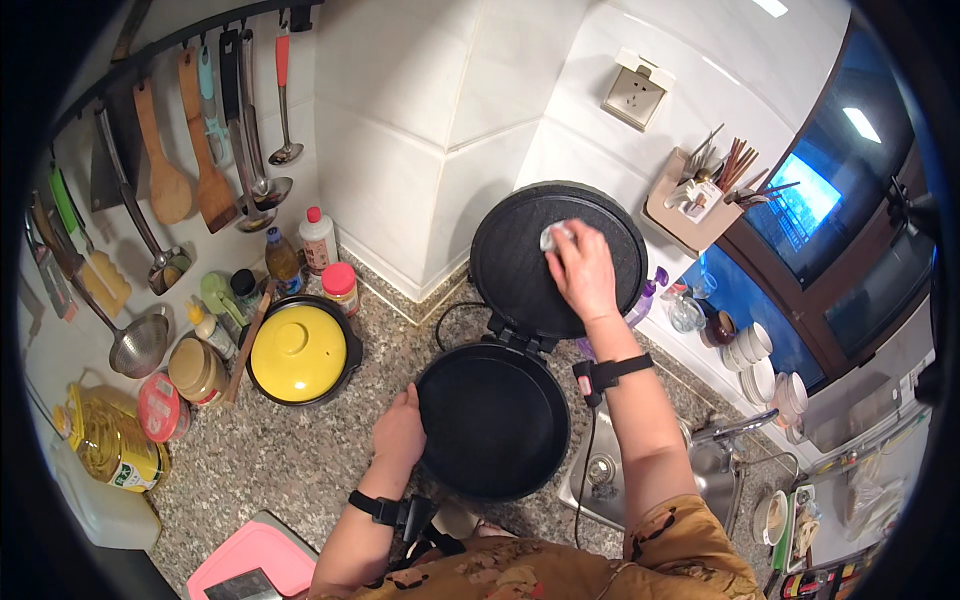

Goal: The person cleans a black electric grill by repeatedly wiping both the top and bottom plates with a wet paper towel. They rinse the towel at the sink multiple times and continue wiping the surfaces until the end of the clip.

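A round black electric griddle stands opened on the granite counter, its lid [517, 281] tilted up towards the wall and its lower pan [495, 424] lying flat. My right hand [583, 266] presses a crumpled white tissue or cloth [555, 237] against the lid's dark inner plate. At the left rim of the lower pan rests my left hand [400, 429], with nothing seen in it; its fingertips touch the rim. A hinge [521, 334] joins the two halves. Both wrists wear black straps.
Left of the griddle sit a black pot with a yellow lid [298, 352], bottles and jars. A pink cutting board [251, 562] bears a wide blade at the front left. Utensils hang on the left wall. A steel sink [600, 469] lies right; a cutlery holder [690, 206] is on the wall.
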The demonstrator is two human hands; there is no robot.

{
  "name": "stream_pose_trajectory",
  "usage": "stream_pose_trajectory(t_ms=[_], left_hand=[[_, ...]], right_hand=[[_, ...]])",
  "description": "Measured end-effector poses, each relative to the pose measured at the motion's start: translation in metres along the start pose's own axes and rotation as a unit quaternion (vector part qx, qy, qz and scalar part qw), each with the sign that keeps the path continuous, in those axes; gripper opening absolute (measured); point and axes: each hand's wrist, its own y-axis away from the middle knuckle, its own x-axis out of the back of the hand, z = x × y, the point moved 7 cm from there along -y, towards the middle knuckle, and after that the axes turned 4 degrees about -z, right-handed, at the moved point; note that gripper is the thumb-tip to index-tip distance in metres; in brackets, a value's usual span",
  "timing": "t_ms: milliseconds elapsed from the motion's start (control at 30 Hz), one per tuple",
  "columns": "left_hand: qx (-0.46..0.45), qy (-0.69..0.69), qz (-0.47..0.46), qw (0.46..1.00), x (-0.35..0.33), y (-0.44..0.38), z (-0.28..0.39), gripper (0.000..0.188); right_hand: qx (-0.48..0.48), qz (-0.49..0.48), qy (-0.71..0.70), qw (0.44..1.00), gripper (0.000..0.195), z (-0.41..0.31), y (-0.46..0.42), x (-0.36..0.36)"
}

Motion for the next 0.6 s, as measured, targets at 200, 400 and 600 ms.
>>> stream_pose_trajectory(t_ms=[200,400,600], left_hand=[[0.008,0.003,-0.001,1.000,0.000,0.002,0.002,0.063],[0.007,-0.007,-0.006,1.000,-0.004,-0.001,0.000,0.067],[0.006,-0.002,-0.006,1.000,-0.004,-0.002,0.000,0.070]], right_hand=[[-0.054,0.051,0.005,0.997,0.022,0.021,-0.010,0.004],[0.016,0.061,-0.021,0.998,0.008,-0.014,-0.047,-0.027],[0.151,-0.119,0.002,0.981,0.005,-0.057,0.021,-0.088]])
